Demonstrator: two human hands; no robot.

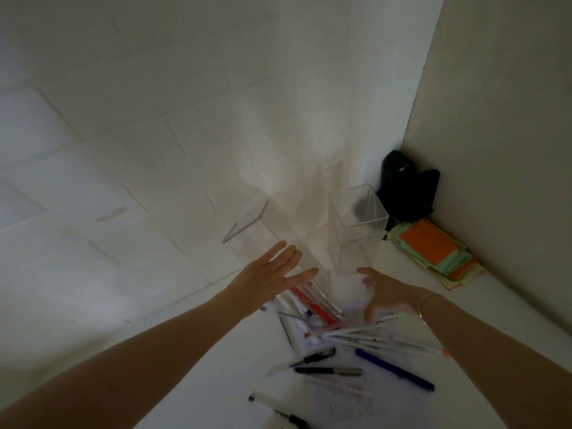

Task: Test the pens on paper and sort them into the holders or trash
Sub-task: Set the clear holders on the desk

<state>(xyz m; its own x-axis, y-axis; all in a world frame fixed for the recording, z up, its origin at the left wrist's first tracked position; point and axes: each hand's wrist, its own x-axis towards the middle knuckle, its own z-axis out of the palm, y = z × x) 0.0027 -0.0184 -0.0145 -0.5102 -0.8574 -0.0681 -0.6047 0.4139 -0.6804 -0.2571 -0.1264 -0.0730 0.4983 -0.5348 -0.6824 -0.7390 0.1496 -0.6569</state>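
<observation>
Both hands reach over the white desk (216, 382): left hand (272, 280) spread flat, empty; right hand (383, 295) loosely curled by a clear acrylic holder (356, 224). Pens (346, 332) lie scattered on scribbled paper (340, 404); no writing is legible.

A desk nook in an office or home study. A white desk (216, 376) sits in a corner of white-painted brick wall (154, 119). Loose pens (340, 335) lie over scribbled paper (340, 410), with clear holders (356, 224) behind, and sticky notes (433, 252) and a black stapler-like thing (408, 190) at the desk's far right corner.
</observation>
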